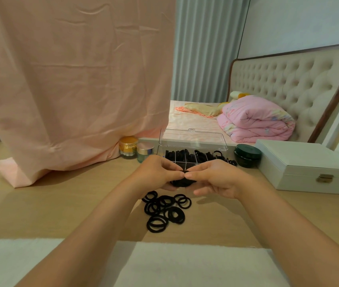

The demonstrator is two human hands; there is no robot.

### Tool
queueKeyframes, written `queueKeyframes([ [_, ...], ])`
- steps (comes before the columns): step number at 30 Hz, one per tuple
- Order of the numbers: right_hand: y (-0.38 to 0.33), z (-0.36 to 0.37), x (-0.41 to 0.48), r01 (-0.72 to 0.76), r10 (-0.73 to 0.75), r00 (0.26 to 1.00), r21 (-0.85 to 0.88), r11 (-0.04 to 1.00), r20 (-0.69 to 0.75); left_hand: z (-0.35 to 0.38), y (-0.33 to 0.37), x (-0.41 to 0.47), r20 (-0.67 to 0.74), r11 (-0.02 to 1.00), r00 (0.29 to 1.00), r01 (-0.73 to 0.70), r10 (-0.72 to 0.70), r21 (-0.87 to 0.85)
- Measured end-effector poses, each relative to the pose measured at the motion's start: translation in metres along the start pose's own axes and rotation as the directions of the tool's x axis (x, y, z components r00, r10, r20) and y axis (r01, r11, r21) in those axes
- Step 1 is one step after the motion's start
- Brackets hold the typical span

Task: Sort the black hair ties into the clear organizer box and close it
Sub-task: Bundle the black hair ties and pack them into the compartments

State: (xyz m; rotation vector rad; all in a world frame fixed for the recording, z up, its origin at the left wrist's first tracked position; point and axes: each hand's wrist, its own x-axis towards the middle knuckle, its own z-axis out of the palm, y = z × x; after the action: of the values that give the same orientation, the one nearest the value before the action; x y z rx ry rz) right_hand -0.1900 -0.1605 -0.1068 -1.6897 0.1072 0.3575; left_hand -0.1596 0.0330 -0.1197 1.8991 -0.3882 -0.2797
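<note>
black hair ties (182, 179) bunched, left hand (156, 172) – right hand (216, 178) fingertips meeting

Single head view, looking forward and down, close over wooden tabletop (61, 204).

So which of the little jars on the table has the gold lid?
The leftmost jar, next to the pink cloth. The middle jar has a silvery-pink lid, and the jar right of the organizer is dark green.
</note>
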Motion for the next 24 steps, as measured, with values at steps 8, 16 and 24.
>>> queueKeyframes([
  [8,-0.002,-0.011,-0.006,0.009,-0.008,0.999,-0.018,1.000,0.054,0.012,0.006,-0.002,-0.009,0.992,0.998,-0.064,0.063,-0.111],
  [16,-0.017,-0.055,-0.013,0.138,-0.125,0.985,0.111,0.984,-0.123,0.026,0.049,0.034,-0.034,0.979,0.979,-0.201,0.201,0.015],
  [24,-0.029,-0.113,-0.002,0.291,-0.254,0.774,-0.030,0.956,-0.580,0.064,0.066,0.094,0.027,0.830,0.955,-0.271,0.296,0.487],
])
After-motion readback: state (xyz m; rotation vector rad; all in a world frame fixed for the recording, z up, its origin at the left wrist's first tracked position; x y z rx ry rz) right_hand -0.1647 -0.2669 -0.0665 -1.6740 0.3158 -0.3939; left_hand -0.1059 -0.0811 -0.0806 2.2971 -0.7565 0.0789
